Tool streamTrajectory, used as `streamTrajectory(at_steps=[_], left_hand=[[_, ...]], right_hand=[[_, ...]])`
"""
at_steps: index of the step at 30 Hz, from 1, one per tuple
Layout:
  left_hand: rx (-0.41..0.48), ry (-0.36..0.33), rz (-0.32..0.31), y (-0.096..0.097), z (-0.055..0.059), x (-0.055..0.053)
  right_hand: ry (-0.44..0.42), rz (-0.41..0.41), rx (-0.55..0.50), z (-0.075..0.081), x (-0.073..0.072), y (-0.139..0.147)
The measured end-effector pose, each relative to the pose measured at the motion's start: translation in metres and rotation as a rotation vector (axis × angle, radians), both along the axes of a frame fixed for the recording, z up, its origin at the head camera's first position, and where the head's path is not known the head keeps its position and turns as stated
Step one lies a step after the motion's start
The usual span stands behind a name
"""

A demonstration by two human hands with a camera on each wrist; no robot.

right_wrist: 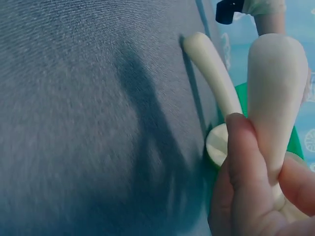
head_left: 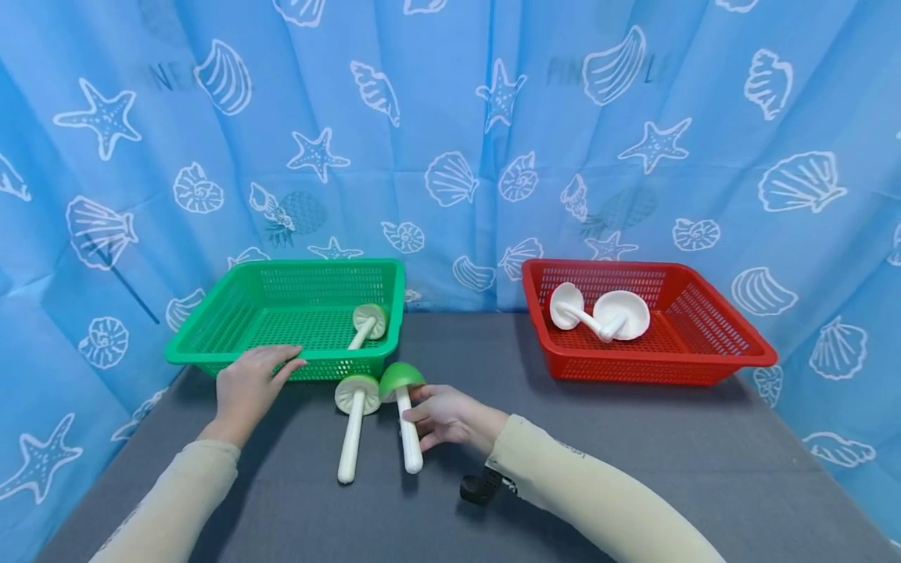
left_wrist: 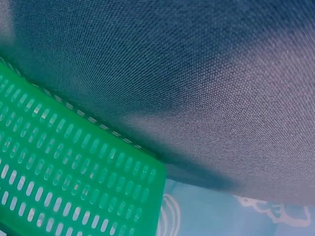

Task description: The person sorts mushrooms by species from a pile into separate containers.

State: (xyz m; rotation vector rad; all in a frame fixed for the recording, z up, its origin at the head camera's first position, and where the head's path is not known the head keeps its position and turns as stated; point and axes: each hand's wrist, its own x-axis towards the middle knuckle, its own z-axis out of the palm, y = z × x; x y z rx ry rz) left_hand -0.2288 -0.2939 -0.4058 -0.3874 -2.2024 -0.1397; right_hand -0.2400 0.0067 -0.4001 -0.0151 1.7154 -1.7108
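Observation:
My right hand (head_left: 446,418) pinches the white stem of a green-capped toy mushroom (head_left: 411,438), cap up and slightly tilted. In the right wrist view, thumb and fingers close round that stem (right_wrist: 275,83) below its thick end. Just left of it, a second green-capped mushroom (head_left: 352,438) lies on the grey table, stem toward me, its pale ribbed underside showing. At the front rim of the green basket (head_left: 211,358), my left hand (head_left: 253,385) has its fingers loosely extended over the edge. Inside that basket lies another mushroom (head_left: 366,327) at the right end, stem partly hidden by the front wall.
A red basket (head_left: 647,363) stands at the back right, holding two white mushrooms, one with its cap at the left (head_left: 565,306) and one beside it (head_left: 631,313). Behind both baskets hangs a blue curtain (head_left: 457,117) with white shells. The grey table (head_left: 598,446) lies under everything.

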Motion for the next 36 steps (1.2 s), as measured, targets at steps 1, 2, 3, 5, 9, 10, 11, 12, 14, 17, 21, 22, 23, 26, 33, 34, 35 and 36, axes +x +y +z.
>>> streamTrajectory(at_steps=[1, 2, 3, 5, 9, 10, 11, 12, 14, 17, 21, 22, 23, 26, 33, 34, 35, 36], left_hand=[[0.000, 0.000, 0.001, 0.000, 0.000, 0.001], [0.002, 0.002, 0.001, -0.001, -0.001, 0.001], [0.003, 0.004, 0.000, -0.002, -0.001, 0.002], [0.003, 0.012, -0.002, -0.003, -0.002, 0.004], [0.005, 0.027, -0.012, -0.005, -0.003, 0.004], [0.005, 0.030, -0.014, -0.005, -0.004, 0.004], [0.007, 0.030, -0.016, -0.006, -0.004, 0.004], [0.008, 0.030, -0.018, -0.006, -0.004, 0.003], [0.009, 0.026, -0.020, -0.005, -0.004, 0.003], [0.009, 0.019, -0.022, -0.004, -0.005, 0.002], [0.010, 0.022, -0.024, -0.002, -0.004, 0.001], [0.011, 0.024, -0.023, -0.002, -0.003, 0.001], [0.011, 0.027, -0.024, -0.001, -0.003, 0.000], [0.011, 0.036, -0.027, 0.000, -0.002, 0.000], [0.012, 0.039, -0.026, 0.000, -0.002, -0.001], [0.013, 0.039, -0.025, 0.000, -0.001, -0.001], [0.014, 0.039, -0.025, 0.000, -0.001, -0.001], [0.015, 0.039, -0.024, 0.000, -0.001, 0.000]], right_hand=[[0.004, 0.001, -0.001, 0.002, 0.000, 0.002], [0.006, 0.003, -0.002, 0.003, 0.000, 0.003], [0.010, 0.005, -0.002, 0.005, 0.000, 0.004], [0.015, 0.003, -0.005, 0.008, 0.001, 0.006], [0.027, -0.004, -0.017, 0.012, 0.000, 0.011], [0.029, -0.006, -0.021, 0.014, 0.000, 0.012], [0.032, -0.006, -0.025, 0.015, -0.001, 0.013], [0.033, -0.006, -0.026, 0.016, -0.002, 0.015], [0.038, -0.009, -0.033, 0.020, -0.003, 0.018], [0.043, -0.017, -0.041, 0.027, -0.006, 0.023], [0.042, -0.027, -0.057, 0.042, -0.011, 0.029], [0.041, -0.029, -0.062, 0.045, -0.013, 0.030], [0.039, -0.029, -0.065, 0.048, -0.014, 0.031], [0.037, -0.031, -0.074, 0.055, -0.017, 0.033], [0.044, -0.020, -0.091, 0.068, -0.023, 0.032], [0.045, -0.019, -0.094, 0.070, -0.023, 0.031], [0.045, -0.016, -0.097, 0.073, -0.024, 0.030], [0.049, -0.012, -0.096, 0.074, -0.025, 0.029]])
